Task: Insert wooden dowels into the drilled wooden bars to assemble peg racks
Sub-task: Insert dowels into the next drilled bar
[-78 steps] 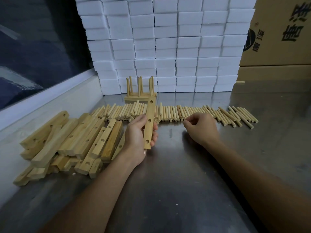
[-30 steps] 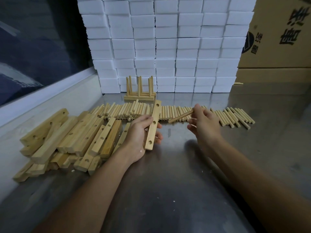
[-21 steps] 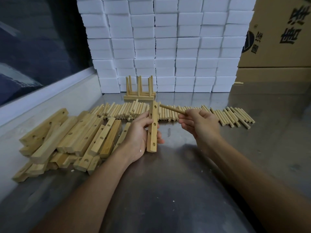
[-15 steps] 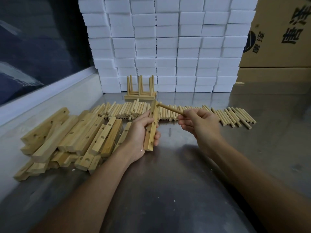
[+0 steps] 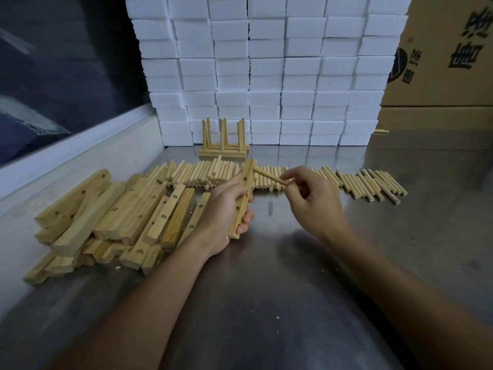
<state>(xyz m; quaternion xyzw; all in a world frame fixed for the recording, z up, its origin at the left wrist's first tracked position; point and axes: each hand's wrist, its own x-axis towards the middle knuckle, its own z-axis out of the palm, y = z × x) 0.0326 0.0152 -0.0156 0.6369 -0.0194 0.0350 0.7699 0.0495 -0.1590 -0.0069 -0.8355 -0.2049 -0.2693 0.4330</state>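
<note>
My left hand (image 5: 226, 209) grips a drilled wooden bar (image 5: 243, 200), held nearly upright above the metal table (image 5: 266, 289). My right hand (image 5: 312, 198) pinches a dowel (image 5: 269, 177) whose far tip meets the bar's top hole. Behind both hands a row of loose dowels (image 5: 293, 177) runs across the table. A pile of drilled bars (image 5: 112, 217) lies to the left. Finished peg racks (image 5: 222, 145) stand at the back, pegs up.
A wall of stacked white foam blocks (image 5: 266, 70) closes the back. Brown cardboard boxes (image 5: 448, 57) stand at the back right. A raised metal ledge (image 5: 74, 145) with a dark window above it borders the left. One stray dowel (image 5: 381, 131) lies by the boxes.
My right hand picked a dowel from the row, turned it and brought its tip to the top hole of the bar. My left hand tilted the bar more upright.
</note>
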